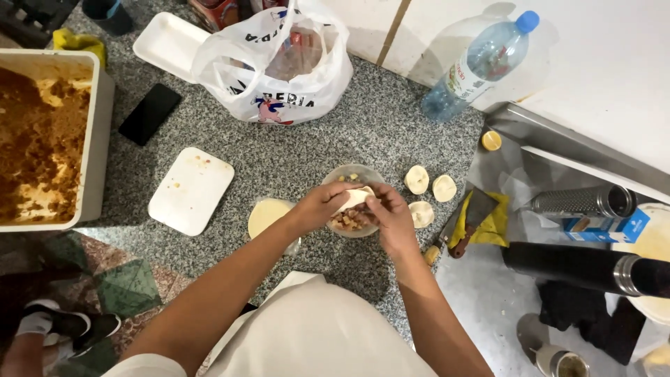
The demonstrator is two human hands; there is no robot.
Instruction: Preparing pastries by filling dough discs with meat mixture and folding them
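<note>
A thin, pale round of raw dough (356, 199) is held between both hands over a clear plastic bowl of chopped brownish filling (349, 222), which stands on the speckled grey granite counter (293, 153). The left hand (322, 204) is curled around the near edge of the dough, and the right hand (389, 216) is pinched onto its far side; both are closed lightly on it. The dough is judged to be soft, light and easily torn or stretched, probably slightly tacky, so it is best taken by the rim with fingertips rather than squeezed at the centre. Just left of the bowl a flat pale dough disc (267, 215) lies on the counter, and 3 small folded dough pieces (430, 192) are set to the right. Further right a wooden-handled scraper on a yellow cloth (478, 220) is seen. Further out lie a white foam tray lid (191, 190), a black phone (149, 114), a white printed plastic bag (276, 66), a clear water bottle with a blue cap (481, 63) and a large white tub of brown mixture (42, 136).
</note>
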